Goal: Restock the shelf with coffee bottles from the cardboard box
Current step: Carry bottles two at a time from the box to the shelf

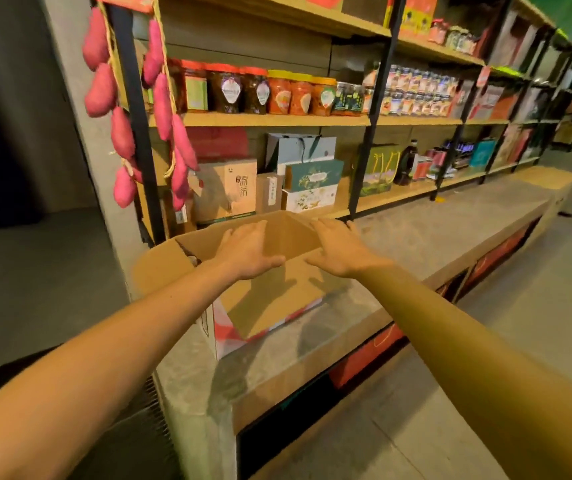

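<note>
Box [277, 299] under left grip [246, 251] (right grip [341, 249])

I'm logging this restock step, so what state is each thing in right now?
cardboard box: flaps open, standing on the ledge, contents mostly hidden.
left hand: open, fingers straight, over the box.
right hand: open, fingers straight, over the box.
jars: upright, lidded, in a row on the shelf.

The cardboard box [277, 306] sits on the grey, seemingly stone ledge [433, 233].
</note>
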A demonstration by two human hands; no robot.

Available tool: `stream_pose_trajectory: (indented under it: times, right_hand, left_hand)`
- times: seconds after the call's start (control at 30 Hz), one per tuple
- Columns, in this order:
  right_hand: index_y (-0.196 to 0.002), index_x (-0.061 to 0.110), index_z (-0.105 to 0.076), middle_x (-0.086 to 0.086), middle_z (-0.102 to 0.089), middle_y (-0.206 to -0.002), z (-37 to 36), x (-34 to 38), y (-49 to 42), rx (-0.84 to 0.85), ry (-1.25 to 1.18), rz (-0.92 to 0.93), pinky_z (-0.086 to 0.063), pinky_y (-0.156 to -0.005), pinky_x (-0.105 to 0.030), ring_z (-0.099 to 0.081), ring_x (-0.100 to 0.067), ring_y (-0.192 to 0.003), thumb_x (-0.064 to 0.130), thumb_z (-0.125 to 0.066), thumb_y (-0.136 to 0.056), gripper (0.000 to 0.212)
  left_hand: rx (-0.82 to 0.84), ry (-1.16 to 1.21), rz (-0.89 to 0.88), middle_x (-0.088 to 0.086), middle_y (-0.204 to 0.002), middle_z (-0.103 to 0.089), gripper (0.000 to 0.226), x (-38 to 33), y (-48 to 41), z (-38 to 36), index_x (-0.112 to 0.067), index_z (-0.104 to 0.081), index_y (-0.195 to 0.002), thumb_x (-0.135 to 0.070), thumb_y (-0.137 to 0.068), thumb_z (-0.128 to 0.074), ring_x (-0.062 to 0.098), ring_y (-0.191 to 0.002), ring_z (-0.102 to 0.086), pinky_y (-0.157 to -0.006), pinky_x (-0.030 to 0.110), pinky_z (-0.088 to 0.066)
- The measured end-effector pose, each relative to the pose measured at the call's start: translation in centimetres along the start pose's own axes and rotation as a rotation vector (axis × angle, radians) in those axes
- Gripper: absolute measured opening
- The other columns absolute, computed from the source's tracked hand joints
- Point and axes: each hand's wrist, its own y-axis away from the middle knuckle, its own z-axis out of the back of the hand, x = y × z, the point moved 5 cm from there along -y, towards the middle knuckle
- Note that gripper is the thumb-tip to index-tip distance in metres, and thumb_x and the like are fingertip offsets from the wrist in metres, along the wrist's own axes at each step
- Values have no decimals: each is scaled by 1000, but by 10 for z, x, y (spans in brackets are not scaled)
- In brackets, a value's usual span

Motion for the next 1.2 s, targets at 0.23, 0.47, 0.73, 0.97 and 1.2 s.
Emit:
stream_pose_trajectory:
  times: [0.23,0.47,0.73,0.97,1.2]
  right_hand:
    - [-142,18,-31,-7,-37,-147,-38,-7,-120,-5,-1,175,-20,-114,-47,-32,-25,-136,47,-54,-89,65]
    - [-144,20,-29,-6,-37,-148,-63,10,-238,4,-75,313,-18,-117,-49,-31,-25,-138,40,-54,-90,63]
    - [-146,19,-28,-6,-31,-152,-107,36,-318,62,-107,465,-19,-115,-43,-27,-25,-140,41,-59,-88,69]
    - [-148,17,-22,-6,-23,-156,-137,69,-354,119,-123,736,-14,-119,-46,-20,-26,-144,44,-54,-90,71]
    - [-145,16,-28,-6,-29,-153,-152,73,-368,126,-213,1057,-14,-117,-46,-23,-24,-143,41,-55,-91,66]
  left_hand:
    - [-83,-12,168,8,-149,-35,78,49,-95,-20,-16,-24,-145,-51,-84,-60,27,-136,-35,-112,48,-30]
    - [-143,10,295,6,-142,-44,70,111,-171,-26,-17,-32,-140,-46,-84,-63,25,-130,-42,-107,46,-37]
    - [-198,13,516,5,-136,-48,75,165,-194,-35,-17,-36,-136,-57,-78,-63,26,-123,-48,-102,45,-44]
    - [-303,-16,807,5,-147,-37,73,179,-182,-59,-16,-30,-143,-47,-84,-62,25,-135,-37,-110,40,-31]
    - [-436,-22,1146,8,-154,-24,77,149,-169,-89,-11,-17,-148,-43,-89,-56,26,-140,-27,-114,43,-29]
